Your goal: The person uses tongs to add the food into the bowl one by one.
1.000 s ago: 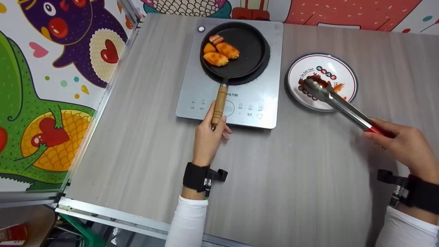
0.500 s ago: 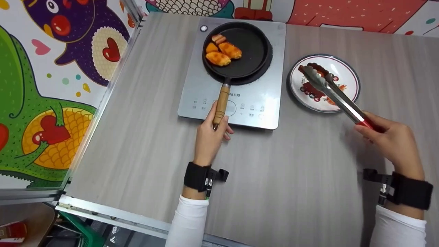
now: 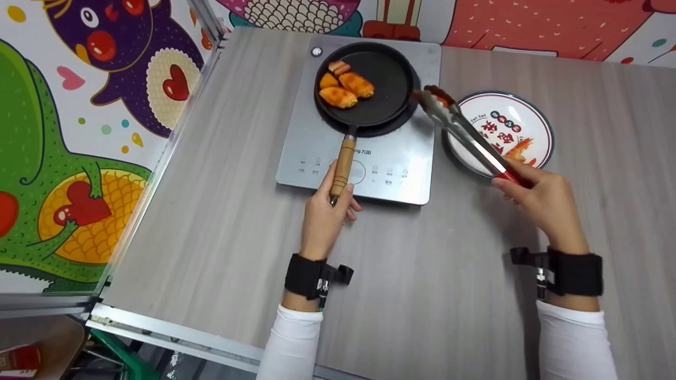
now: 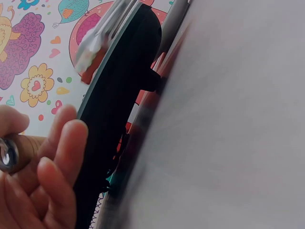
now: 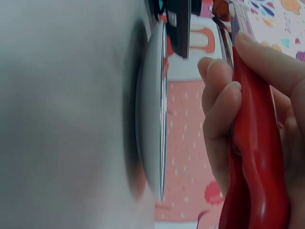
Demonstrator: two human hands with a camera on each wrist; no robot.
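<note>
My left hand [image 3: 325, 211] grips the wooden handle [image 3: 344, 163] of a black frying pan [image 3: 391, 79]; in the left wrist view the handle's round end [image 4: 8, 155] shows among the fingers. Orange-brown food pieces [image 3: 356, 84] and a striped pinkish piece [image 3: 339, 67] lie at the pan's left side. My right hand [image 3: 546, 198] holds metal tongs [image 3: 475, 142] by their red handles [image 5: 259, 133]. Between the tongs' tips is a reddish-brown food piece [image 3: 441, 97], raised just off the pan's right rim. Its exact kind I cannot tell.
The pan sits on a silver induction cooker [image 3: 301, 142] with touch controls. To its right, partly under the tongs, stands a white plate [image 3: 536, 121] printed with red lettering. A metal rail [image 3: 174, 332] edges the table's front left, and cartoon-covered walls [image 3: 174, 31] rise behind and left.
The right hand has carried the tongs and the reddish-brown piece left, from over the plate to the pan's right rim. The left hand keeps its grip on the handle.
</note>
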